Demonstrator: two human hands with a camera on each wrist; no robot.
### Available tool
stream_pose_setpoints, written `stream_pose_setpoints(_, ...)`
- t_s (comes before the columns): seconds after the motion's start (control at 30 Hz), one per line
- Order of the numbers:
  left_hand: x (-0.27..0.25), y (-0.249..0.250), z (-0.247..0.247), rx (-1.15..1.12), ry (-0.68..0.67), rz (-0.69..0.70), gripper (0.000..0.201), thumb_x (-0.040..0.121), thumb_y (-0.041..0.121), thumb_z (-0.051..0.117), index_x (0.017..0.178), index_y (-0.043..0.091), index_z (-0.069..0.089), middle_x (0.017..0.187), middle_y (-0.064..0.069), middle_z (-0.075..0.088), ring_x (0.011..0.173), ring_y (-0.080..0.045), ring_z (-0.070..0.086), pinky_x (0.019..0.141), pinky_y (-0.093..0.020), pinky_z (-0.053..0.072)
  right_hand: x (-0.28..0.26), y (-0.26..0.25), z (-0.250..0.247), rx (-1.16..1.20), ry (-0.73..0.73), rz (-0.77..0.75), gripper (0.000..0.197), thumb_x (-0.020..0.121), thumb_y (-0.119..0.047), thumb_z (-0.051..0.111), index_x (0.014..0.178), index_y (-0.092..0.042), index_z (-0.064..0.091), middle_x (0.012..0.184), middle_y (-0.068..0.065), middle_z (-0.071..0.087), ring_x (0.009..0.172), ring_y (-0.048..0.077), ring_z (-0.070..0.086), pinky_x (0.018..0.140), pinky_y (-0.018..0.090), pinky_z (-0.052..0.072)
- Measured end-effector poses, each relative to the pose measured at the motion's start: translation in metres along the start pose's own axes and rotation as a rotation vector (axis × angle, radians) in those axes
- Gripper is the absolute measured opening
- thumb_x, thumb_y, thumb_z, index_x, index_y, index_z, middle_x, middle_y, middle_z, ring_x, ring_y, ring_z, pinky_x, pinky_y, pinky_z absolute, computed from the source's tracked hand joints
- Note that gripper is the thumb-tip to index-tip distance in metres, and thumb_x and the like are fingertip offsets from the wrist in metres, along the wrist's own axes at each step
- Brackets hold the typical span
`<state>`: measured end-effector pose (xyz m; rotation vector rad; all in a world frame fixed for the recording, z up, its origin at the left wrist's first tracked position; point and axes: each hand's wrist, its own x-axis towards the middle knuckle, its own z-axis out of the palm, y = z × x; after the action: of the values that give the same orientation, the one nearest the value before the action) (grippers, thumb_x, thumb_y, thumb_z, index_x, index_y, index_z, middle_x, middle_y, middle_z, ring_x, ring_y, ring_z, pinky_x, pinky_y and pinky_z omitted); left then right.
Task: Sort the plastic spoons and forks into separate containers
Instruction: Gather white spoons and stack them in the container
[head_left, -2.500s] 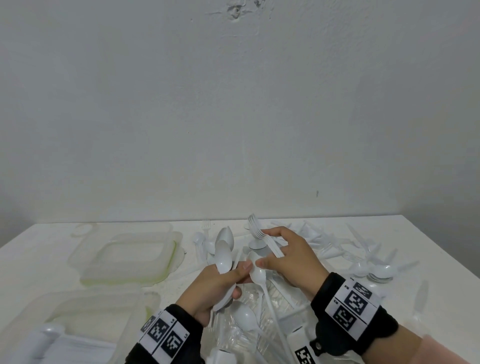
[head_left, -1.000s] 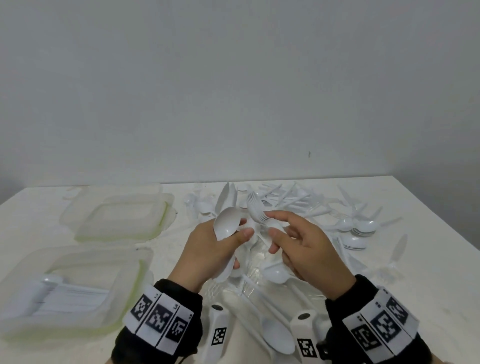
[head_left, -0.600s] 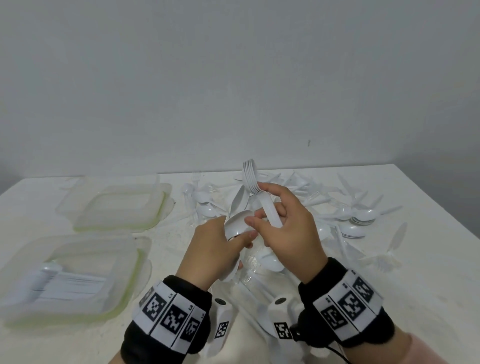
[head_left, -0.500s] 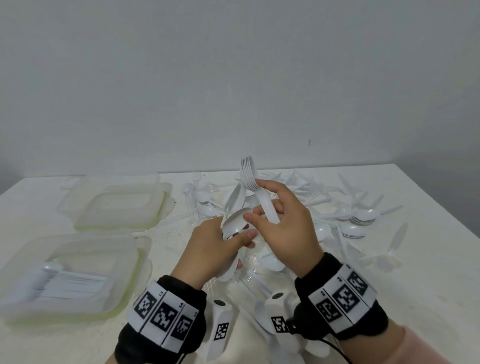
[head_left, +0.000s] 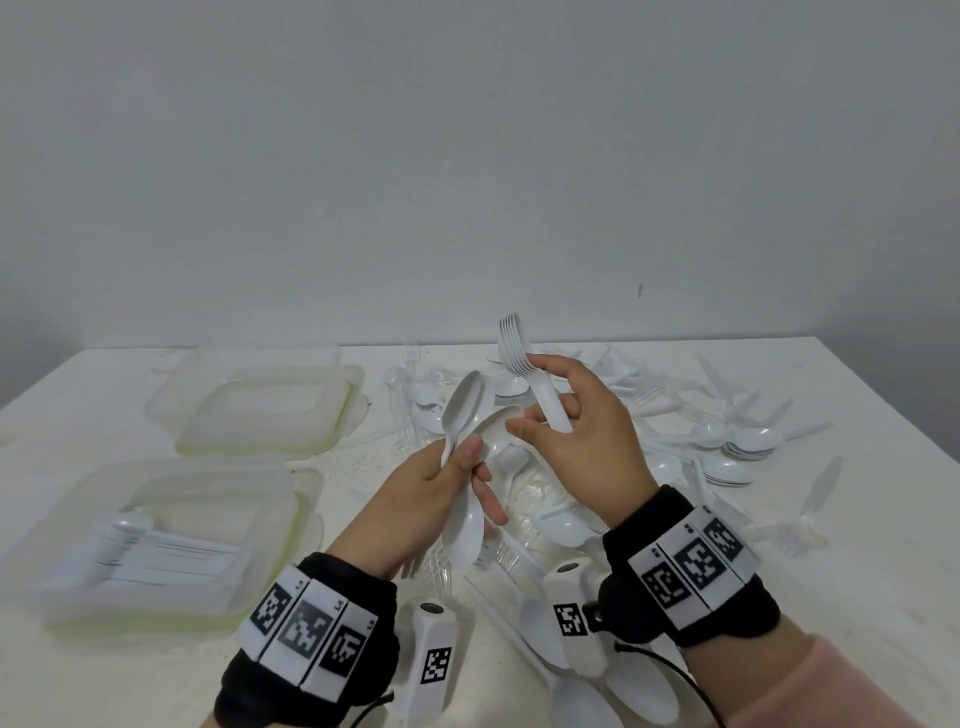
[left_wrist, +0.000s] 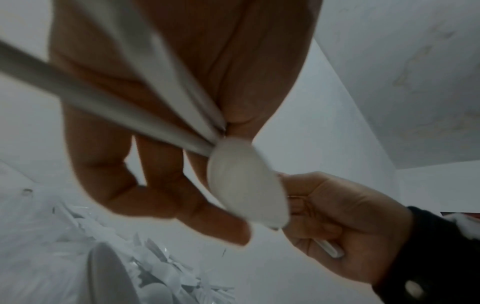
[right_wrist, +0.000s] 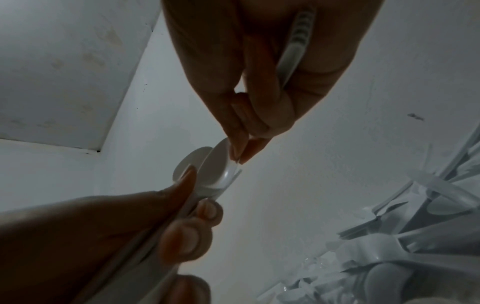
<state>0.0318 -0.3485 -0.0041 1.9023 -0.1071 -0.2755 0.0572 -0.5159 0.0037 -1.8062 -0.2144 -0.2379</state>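
1. Since the earlier frames, R hand has risen with its fork stack; spoon bowl now meets its fingertips.
2. Key relation: L hand grips spoons, handles down toward wrist, bowls up and right; nearer bowl touches R thumb and forefinger, which pinch its tip.
3. R remaining fingers curl round the forks, tines up.
4. Counts: 2 spoon bowls seen above L hand, maybe more; forks approx 6, nested.
5. Relative to L hand: 2 tubs, near tub left, far tub behind it; loose pile on desk to the right.
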Motion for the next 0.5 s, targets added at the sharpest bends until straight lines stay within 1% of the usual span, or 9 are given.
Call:
stream_pose_setpoints(0.07,0.000,-0.002,-0.002,0.007,0.013,0.000,0.046,0.099,0.048,0.032,0.091,0.011,0.057,0.078,-0.004,0.075,0.078,-0.012,0.068,0.079,-0.024,0.048,0.002,0.001,-0.003,-0.009,-0.010,0.012,0.056,0.077,-0.013,0.078,0.103,-0.055,0.051,0.080,-0.002,0.068,0.081,0.008,0.066,0.078,0.020,0.052)
stream_pose_setpoints(0.13,-0.001,-0.003,-0.004,-0.002,0.019,0.004,0.045,0.100,0.047,0.032,0.092,0.011,0.059,0.081,-0.003,0.076,0.085,-0.012,0.070,0.083,-0.027,0.049,0.005,0.002,-0.006,-0.005,-0.025,0.027,0.055,0.077,-0.013,0.079,0.105,-0.052,0.053,0.080,-0.001,0.069,0.081,0.009,0.066,0.078,0.021,0.052)
stream_pose_setpoints(0.2,0.000,-0.004,-0.004,-0.065,0.038,-0.024,0.041,0.103,0.040,0.034,0.098,0.010,0.062,0.083,-0.006,0.076,0.087,-0.017,0.071,0.084,-0.030,0.055,0.008,0.003,-0.009,-0.004,-0.031,0.040,0.053,0.077,-0.012,0.078,0.106,-0.048,0.053,0.077,-0.001,0.069,0.077,0.010,0.066,0.073,0.016,0.051)
stream_pose_setpoints(0.27,0.004,-0.009,-0.004,-0.141,0.069,-0.083,0.038,0.105,0.033,0.036,0.110,0.003,0.058,0.084,-0.009,0.076,0.086,-0.020,0.073,0.083,-0.032,0.058,0.010,0.002,-0.013,-0.004,-0.023,0.049,0.052,0.077,-0.010,0.078,0.106,-0.046,0.054,0.076,-0.001,0.069,0.075,0.010,0.066,0.066,0.010,0.049)
stream_pose_setpoints(0.3,0.006,-0.012,-0.005,-0.153,0.091,-0.098,0.037,0.105,0.031,0.036,0.111,0.001,0.056,0.085,-0.009,0.076,0.087,-0.022,0.073,0.087,-0.037,0.057,0.012,0.002,-0.015,-0.006,-0.016,0.051,0.052,0.077,-0.009,0.078,0.106,-0.045,0.053,0.076,-0.001,0.069,0.073,0.009,0.066,0.064,0.008,0.048)
stream_pose_setpoints(0.37,0.010,-0.018,-0.008,-0.129,0.167,-0.104,0.032,0.105,0.030,0.036,0.101,0.004,0.053,0.085,-0.008,0.076,0.092,-0.029,0.070,0.092,-0.046,0.053,0.014,0.001,-0.022,-0.008,-0.005,0.056,0.052,0.078,-0.007,0.077,0.106,-0.043,0.053,0.076,0.000,0.069,0.066,0.001,0.064,0.059,0.005,0.045)
stream_pose_setpoints(0.4,0.012,-0.019,-0.010,-0.118,0.208,-0.102,0.029,0.105,0.030,0.035,0.096,0.007,0.051,0.085,-0.006,0.076,0.093,-0.031,0.069,0.091,-0.045,0.052,0.015,-0.001,-0.025,-0.008,-0.005,0.058,0.052,0.078,-0.007,0.077,0.107,-0.042,0.053,0.076,0.001,0.069,0.063,-0.003,0.062,0.058,0.004,0.044)
stream_pose_setpoints(0.43,0.012,-0.020,-0.012,-0.132,0.234,-0.098,0.027,0.106,0.028,0.035,0.094,0.008,0.049,0.084,-0.005,0.077,0.093,-0.031,0.069,0.089,-0.042,0.052,0.016,-0.002,-0.028,-0.013,-0.015,0.060,0.052,0.077,-0.006,0.077,0.108,-0.040,0.053,0.076,0.001,0.069,0.062,-0.004,0.062,0.057,0.004,0.043)
stream_pose_setpoints(0.5,0.012,-0.016,-0.013,-0.203,0.235,-0.082,0.024,0.106,0.021,0.035,0.101,0.003,0.050,0.083,-0.006,0.076,0.088,-0.029,0.071,0.085,-0.039,0.054,0.016,-0.004,-0.030,-0.052,-0.069,0.063,0.053,0.076,-0.007,0.078,0.109,-0.039,0.053,0.072,-0.002,0.069,0.064,-0.003,0.063,0.059,0.003,0.043)
